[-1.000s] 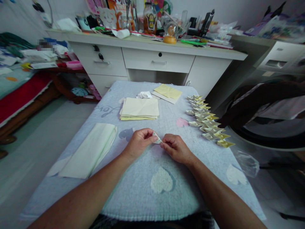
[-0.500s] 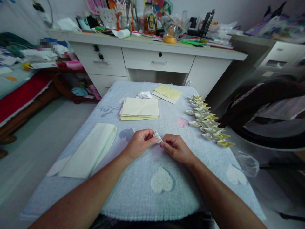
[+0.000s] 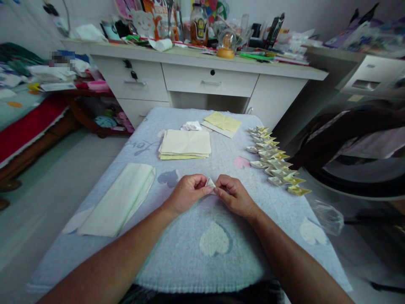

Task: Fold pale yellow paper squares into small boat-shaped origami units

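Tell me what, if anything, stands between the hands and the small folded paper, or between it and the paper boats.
Nothing visible stands between either hand and the small folded paper: the left hand and right hand both pinch it. Toward the paper boats on the right, only the right hand lies between.

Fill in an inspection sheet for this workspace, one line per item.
Surface: table under a blue patterned cloth.
Things in hand: small folded paper piece between the hands.
Other paper: stack of sheets ahead, large folded sheet at left, small folded boat-like pieces lined up at right.
Clutter: crumpled white wad behind the stack.
Grip: left hand and right hand both pinch the paper piece.
Cables: one cord on the wall, upper left.
Surroundings: crowded white desk beyond.
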The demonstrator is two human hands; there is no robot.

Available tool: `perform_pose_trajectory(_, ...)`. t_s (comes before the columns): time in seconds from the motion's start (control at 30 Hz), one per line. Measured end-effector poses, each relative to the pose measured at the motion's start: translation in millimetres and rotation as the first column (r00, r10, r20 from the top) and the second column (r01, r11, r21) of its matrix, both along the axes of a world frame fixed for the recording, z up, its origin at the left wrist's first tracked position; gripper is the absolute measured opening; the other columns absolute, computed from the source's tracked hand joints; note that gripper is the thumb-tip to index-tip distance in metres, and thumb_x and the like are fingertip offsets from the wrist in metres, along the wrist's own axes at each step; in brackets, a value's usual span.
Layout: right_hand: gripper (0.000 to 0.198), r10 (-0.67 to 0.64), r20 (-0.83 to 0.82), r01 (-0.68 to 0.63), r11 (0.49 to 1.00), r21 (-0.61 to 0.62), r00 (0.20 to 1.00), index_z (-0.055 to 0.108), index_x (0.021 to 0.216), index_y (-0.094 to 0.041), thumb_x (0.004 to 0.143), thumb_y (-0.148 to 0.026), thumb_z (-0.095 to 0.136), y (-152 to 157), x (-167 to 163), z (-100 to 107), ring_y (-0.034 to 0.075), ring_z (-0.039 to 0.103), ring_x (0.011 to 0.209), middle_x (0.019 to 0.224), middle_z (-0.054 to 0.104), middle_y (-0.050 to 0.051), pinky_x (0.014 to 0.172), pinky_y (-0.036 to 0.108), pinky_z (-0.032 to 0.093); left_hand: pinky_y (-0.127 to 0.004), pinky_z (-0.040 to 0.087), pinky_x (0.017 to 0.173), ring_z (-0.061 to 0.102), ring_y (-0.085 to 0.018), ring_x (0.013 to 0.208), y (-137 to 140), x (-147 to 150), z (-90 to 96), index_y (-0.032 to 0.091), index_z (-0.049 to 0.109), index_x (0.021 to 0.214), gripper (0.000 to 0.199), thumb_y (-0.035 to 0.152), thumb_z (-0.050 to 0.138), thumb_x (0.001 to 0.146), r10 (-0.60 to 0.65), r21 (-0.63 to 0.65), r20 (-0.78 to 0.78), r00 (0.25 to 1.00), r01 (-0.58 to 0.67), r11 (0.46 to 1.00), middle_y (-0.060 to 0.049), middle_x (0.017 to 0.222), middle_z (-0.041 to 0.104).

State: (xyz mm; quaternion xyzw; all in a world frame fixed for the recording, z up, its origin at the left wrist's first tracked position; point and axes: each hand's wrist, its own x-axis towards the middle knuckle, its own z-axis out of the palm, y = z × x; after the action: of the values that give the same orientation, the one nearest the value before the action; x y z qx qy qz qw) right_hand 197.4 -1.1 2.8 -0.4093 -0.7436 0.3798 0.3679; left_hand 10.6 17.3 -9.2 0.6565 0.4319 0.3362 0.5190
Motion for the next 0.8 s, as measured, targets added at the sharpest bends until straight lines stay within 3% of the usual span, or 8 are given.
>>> perform_pose_trajectory(0.17,0.027,-0.004,-0.029,0.002,0.999,-0.053,1.0,0.052,0.073,-0.018,0.089,-0.04,0.051,0.3,0.3,-1.8,0.012,0.044,0.064,0.067,0.047,-0.002,0.061,0.024,0.035,-0.02,0.024,0.051,0.033,-0.007,0.055,-2.8,2.1,0.3,0.016,0.046,0.061,0.03,0.033,0.066,0.076,-0.014,-0.014,-0.015,1.0,0.014,1.0,0.006,0.058,0.036)
perform_pose_trajectory(0.4,0.025,-0.048,0.038,0.045,0.997,0.067,0.998,0.05,0.068,-0.019,0.09,-0.031,0.05,-0.1,-2.3,0.9,0.012,0.044,0.063,0.064,0.046,-0.002,0.063,0.025,0.035,-0.02,0.026,0.051,0.033,-0.007,0.054,-3.9,4.4,0.7,0.015,0.048,0.061,0.027,0.031,0.065,0.075,-0.047,-0.038,0.007,0.999,0.047,0.998,0.007,0.057,0.036)
perform_pose_trajectory(0.63,0.027,-0.048,0.004,0.048,0.999,-0.004,0.999,0.051,0.071,-0.019,0.089,-0.038,0.051,-0.4,-1.9,1.8,0.012,0.045,0.062,0.065,0.048,-0.002,0.06,0.024,0.035,-0.021,0.023,0.05,0.031,-0.008,0.054,-4.7,4.1,-0.2,0.017,0.044,0.059,0.032,0.034,0.063,0.077,-0.077,-0.014,-0.069,0.995,0.076,0.997,0.006,0.058,0.033)
perform_pose_trajectory(0.8,0.027,-0.039,0.032,0.037,0.997,0.071,0.999,0.05,0.068,-0.019,0.09,-0.034,0.048,-0.1,-2.4,2.8,0.013,0.045,0.064,0.065,0.047,-0.001,0.063,0.026,0.035,-0.021,0.024,0.051,0.031,-0.008,0.055,-6.0,6.2,-0.6,0.017,0.041,0.058,0.031,0.03,0.063,0.074,-0.119,-0.003,-0.095,0.988,0.119,0.993,0.007,0.058,0.031)
